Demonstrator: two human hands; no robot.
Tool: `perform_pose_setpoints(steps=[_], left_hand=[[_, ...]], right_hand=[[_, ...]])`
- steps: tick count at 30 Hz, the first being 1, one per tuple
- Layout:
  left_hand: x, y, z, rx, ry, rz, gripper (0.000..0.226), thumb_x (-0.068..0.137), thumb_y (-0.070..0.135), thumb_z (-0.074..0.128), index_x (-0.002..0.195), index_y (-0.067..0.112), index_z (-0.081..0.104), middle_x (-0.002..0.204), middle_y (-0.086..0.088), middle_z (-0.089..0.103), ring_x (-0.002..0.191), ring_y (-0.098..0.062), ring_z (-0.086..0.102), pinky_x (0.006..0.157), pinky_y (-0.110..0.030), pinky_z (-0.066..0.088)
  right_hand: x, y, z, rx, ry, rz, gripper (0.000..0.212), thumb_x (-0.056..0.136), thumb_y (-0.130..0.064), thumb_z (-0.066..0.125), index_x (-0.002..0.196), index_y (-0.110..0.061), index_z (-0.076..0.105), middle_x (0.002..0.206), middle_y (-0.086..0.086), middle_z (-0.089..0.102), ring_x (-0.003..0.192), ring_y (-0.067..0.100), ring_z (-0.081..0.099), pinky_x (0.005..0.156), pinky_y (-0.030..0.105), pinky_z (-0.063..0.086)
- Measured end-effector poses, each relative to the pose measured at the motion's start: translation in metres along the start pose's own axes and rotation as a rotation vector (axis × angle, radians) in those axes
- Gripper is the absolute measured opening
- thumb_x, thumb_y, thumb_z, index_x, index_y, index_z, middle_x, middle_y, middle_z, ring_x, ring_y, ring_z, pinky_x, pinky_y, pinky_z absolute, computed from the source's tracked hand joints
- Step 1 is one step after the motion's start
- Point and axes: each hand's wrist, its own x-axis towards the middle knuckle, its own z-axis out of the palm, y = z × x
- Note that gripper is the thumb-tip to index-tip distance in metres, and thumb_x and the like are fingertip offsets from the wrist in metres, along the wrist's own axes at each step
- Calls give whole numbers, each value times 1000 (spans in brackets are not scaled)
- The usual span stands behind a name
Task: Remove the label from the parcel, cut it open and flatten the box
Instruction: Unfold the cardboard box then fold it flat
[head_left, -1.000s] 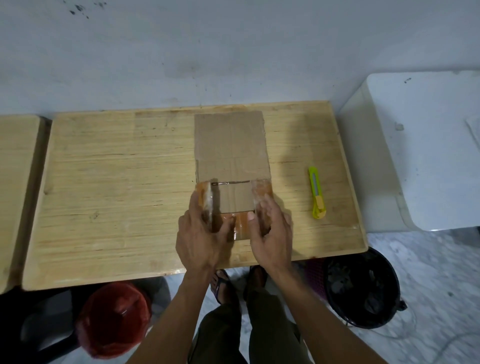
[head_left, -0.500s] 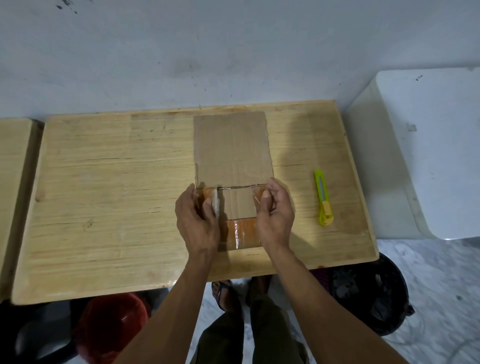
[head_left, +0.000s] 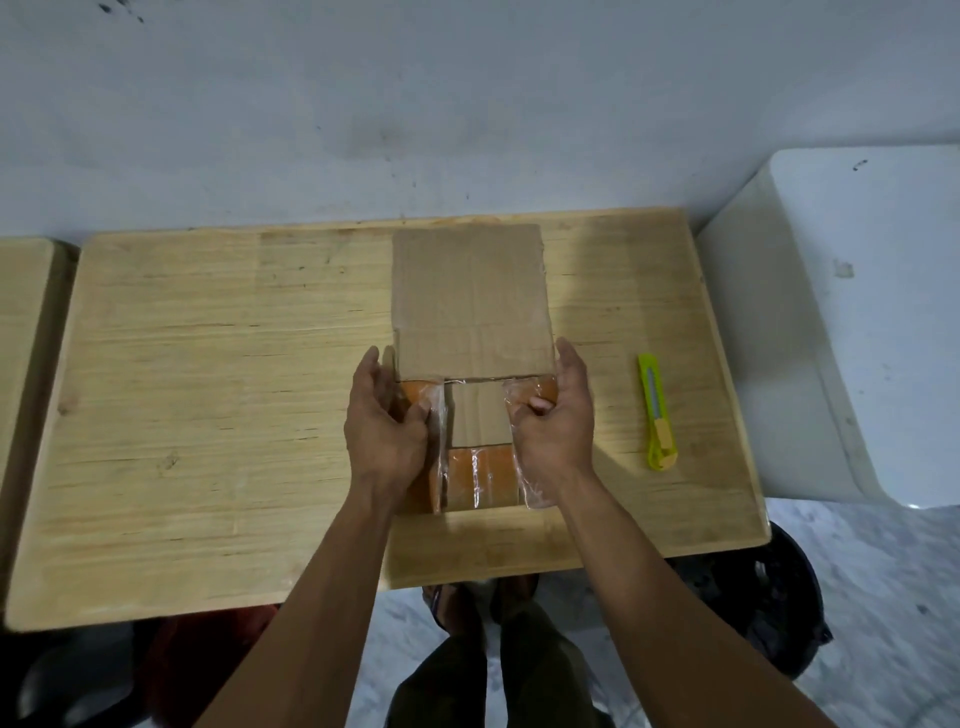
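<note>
A: While we go from left to right, what comes first?

B: A second wooden table (head_left: 21, 332) at the far left edge, then the main table (head_left: 208, 405), with a red bucket (head_left: 171, 670) dim on the floor under its near left corner.

A: And the parcel?

B: The box (head_left: 470, 296) lies near the middle of the main table, already cut open, I judge. Its far part is plain brown and lies flat against the wood, reaching almost to the far edge. Its near part, wrapped in orange tape under clear film, sits between the hands.

A: How does the left hand (head_left: 387, 421) hold it?

B: It is cupped against the left edge of the box, fingers curled round the taped flap, thumb on top. It looks set to fold that side flat.

A: The right hand (head_left: 553, 421)?

B: It mirrors the left on the right edge, fingers curled in and pinching the taped flap and loose film. Gripping both sides at once probably keeps the board from sliding while it is pressed down.

A: I see no label, do you?

B: None shows on the box.

A: What lies beyond it?

B: A yellow-green utility knife (head_left: 655, 415) lies well apart on the right, out of the way yet in reach. Farther right stands a white appliance (head_left: 857, 312), with a black bucket (head_left: 779, 597) on the floor near it
</note>
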Motion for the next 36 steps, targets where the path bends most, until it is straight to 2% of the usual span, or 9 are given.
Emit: perform_pose_setpoints(steps=[3,6,10,16,21,24,28,32,36], left_hand=[[5,9,-2,-34,-19,-63,88,83,-8,71,154,23,30,145,3,53,132,-8,50,114,-35,41],[13,13,-4,-101,-12,-122,93,75,-16,73,152,20,34,131,-1,61,115,-11,61,106,-32,48],[21,14,-8,-201,-8,-178,94,66,-23,75,146,16,43,96,4,57,87,-7,60,94,-32,54],[21,17,-3,-217,-32,-181,90,69,-25,73,144,16,45,112,-4,63,101,-10,66,94,-34,56],[23,23,2,-152,-21,-184,96,69,-24,72,150,14,38,94,6,62,90,-6,64,95,-34,55],[18,22,-5,-147,-53,-136,95,68,-24,73,149,12,38,88,8,56,87,-8,59,98,-36,54],[22,23,-6,-124,-106,-117,72,65,-32,66,89,35,55,84,1,57,90,-21,58,87,-38,54],[31,16,-8,-105,-125,-119,56,60,-30,69,93,14,59,90,-8,66,93,-28,67,84,-46,59],[33,12,-9,-139,-132,-146,56,61,-32,67,91,14,55,91,-12,62,89,-24,63,87,-50,57]], right_hand=[[3,-8,-3,105,-24,89,91,81,19,60,148,-36,30,138,-14,41,69,2,54,91,23,56],[3,-15,-4,198,-24,142,92,78,28,54,147,-30,33,137,0,47,61,3,44,89,20,55],[11,-15,-8,216,-53,184,98,75,31,55,147,-32,34,154,-2,28,67,4,47,93,34,56],[18,-22,-9,22,-97,155,100,75,22,65,152,-31,26,142,-3,39,85,-5,56,80,19,56],[23,-22,-9,-3,-114,167,102,74,16,71,151,-33,24,131,-12,37,108,6,50,89,39,59],[26,-21,-11,1,-117,171,103,73,13,74,151,-32,24,135,-13,39,116,8,46,89,39,59],[28,-23,-11,16,-123,185,105,72,14,74,152,-29,23,138,-14,40,119,10,45,91,37,58],[33,-25,-14,101,-138,234,106,69,19,73,153,-25,24,138,-11,41,113,11,48,89,37,59],[38,-24,-14,151,-170,278,107,67,24,71,153,-22,26,121,-14,46,110,17,56,88,36,59]])
